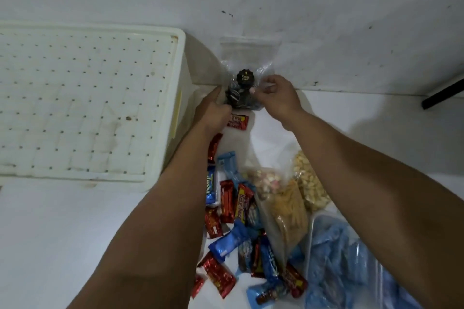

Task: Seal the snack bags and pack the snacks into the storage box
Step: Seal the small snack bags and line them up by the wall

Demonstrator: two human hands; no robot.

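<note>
Right now I hold a clear zip bag [247, 72] of dark swirled snacks upright at the far edge of the white table [75, 233], against the wall [326, 7]. My left hand [213, 110] grips its lower left side and my right hand [276, 96] pinches its right edge, thumb and fingers closed on the plastic. Left of the bag sits the white storage box [165, 133] with its perforated lid on. Nearer to me lie red and blue wrapped bars [227, 200], with clear bags of pale snacks [308, 183] to their right. A tray of blue plastic [339, 258] sits near right.
</note>
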